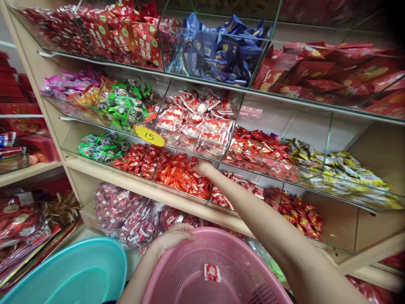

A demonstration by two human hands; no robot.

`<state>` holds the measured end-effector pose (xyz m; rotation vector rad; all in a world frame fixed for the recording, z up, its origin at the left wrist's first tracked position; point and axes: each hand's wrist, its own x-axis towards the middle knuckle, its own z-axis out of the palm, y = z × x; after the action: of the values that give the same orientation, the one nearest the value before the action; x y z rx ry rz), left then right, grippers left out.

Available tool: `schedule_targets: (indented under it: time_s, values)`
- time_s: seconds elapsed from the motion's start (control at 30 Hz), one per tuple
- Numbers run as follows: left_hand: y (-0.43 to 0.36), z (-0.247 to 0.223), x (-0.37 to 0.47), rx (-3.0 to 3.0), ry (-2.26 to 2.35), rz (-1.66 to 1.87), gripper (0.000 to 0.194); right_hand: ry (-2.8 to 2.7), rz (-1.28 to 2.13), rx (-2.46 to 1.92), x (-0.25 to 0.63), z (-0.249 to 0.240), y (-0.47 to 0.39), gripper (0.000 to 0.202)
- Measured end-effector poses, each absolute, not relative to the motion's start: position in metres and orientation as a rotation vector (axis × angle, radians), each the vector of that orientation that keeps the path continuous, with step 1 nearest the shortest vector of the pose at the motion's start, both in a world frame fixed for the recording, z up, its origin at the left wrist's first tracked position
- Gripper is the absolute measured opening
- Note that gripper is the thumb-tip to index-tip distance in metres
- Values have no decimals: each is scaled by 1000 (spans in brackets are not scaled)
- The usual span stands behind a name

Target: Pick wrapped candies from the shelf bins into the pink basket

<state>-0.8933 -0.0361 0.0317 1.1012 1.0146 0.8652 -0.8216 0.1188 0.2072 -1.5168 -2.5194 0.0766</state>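
Observation:
My left hand grips the rim of a pink plastic basket, its fingers over the edge. Inside the basket lies one red-and-white wrapped candy. My right hand reaches into a bottom-row bin of orange-red wrapped candies, at its right side. Its fingers are mostly hidden, so I cannot make out whether they hold a candy. Just above that hand is a bin of larger white-and-red packets. Right of it, partly behind my forearm, are small red-and-white candies.
Clear dividers split the shelves into bins. A yellow tag reading 15 hangs on the middle shelf's front. A turquoise basin stands at lower left. Bagged candies lie under the bottom shelf. Blue packets fill a top bin.

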Motion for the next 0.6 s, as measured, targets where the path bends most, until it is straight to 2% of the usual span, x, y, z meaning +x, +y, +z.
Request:
schedule_targets:
  time_s: [0.2,0.4,0.5,0.6]
  values:
    - [-37,32,-894,1021,992,848,29,-2489,180,-1295,-813,204,84,26]
    - [-39,34,-893,974,981,853,30,-2462,467,-770,-760,193,11,31]
    - [-38,36,-892,1010,965,856,27,-2609,647,-618,-721,170,-19,23]
    - [-38,35,-892,1041,969,812,27,-2791,742,-705,-685,124,-36,20]
